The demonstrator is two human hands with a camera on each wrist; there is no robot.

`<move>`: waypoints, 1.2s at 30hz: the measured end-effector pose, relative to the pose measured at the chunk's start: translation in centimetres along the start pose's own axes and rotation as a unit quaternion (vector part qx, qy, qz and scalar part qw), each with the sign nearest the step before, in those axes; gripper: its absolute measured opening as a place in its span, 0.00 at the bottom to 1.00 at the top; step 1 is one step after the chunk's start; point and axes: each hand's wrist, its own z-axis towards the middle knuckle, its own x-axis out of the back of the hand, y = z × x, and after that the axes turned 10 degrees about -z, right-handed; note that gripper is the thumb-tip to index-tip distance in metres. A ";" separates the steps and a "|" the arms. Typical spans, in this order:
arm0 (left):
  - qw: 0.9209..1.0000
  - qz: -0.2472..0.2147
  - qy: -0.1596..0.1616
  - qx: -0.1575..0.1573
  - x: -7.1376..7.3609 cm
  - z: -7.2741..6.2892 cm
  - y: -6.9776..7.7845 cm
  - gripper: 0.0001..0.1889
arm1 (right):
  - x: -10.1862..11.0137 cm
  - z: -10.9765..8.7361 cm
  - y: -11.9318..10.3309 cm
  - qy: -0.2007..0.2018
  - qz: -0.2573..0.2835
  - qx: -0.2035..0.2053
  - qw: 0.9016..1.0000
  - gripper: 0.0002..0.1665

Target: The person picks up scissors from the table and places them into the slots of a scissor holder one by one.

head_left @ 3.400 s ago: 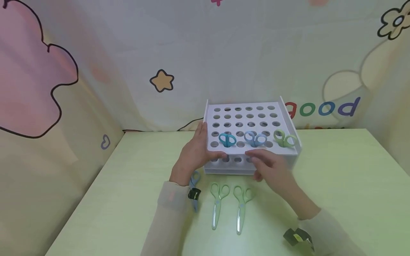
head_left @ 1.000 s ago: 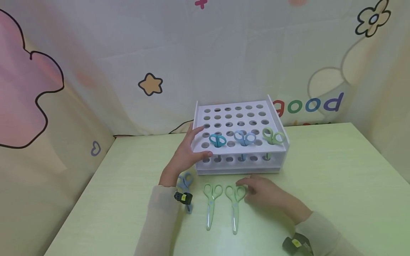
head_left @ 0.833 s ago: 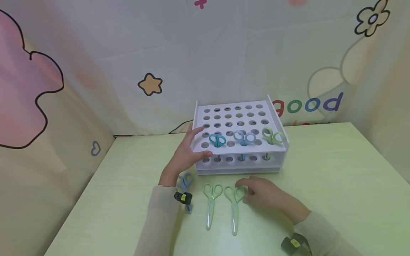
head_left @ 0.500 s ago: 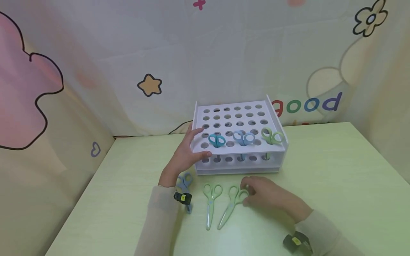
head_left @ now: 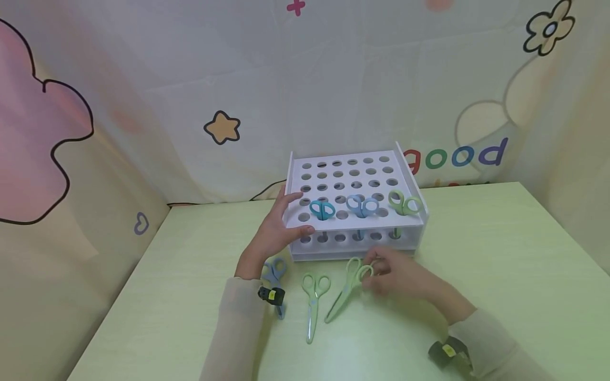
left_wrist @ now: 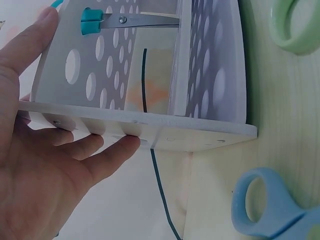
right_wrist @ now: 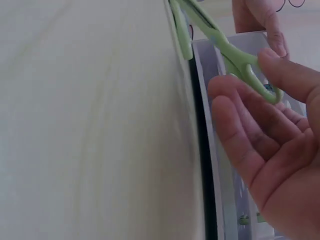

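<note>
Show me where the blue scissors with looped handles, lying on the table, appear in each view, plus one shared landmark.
Head: blue scissors below the left end of the white rack with round holes, partly hidden by the black wristband.
Left wrist: lower right corner, cut off by the frame.
Right wrist: not in it.
Shared landmark: the rack, upper middle in left wrist, right side in right wrist.

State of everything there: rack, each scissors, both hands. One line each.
White rack: upright, holding three scissors
Teal scissors: in rack, handles up
Racked blue scissors: handles up
Racked green scissors: handles up
Loose blue scissors: lying flat, partly hidden
Loose green scissors: lying flat, closed
Held green scissors: handle pinched
Left hand: gripping rack's left side
Right hand: pinching held green scissors
</note>
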 end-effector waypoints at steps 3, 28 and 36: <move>1.000 0.003 0.002 0.002 0.0 0.0 0.0 0.44 | 0.5 -0.1 -0.3 0.009 0.046 0.015 0.999 0.20; 1.000 0.007 0.002 0.003 0.0 0.1 -0.2 0.44 | 2.9 -1.9 -2.8 0.098 0.081 0.064 0.990 0.14; 1.000 0.005 0.002 -0.002 -0.1 0.1 -0.3 0.44 | 3.4 -2.1 -3.0 0.113 0.065 0.044 0.990 0.15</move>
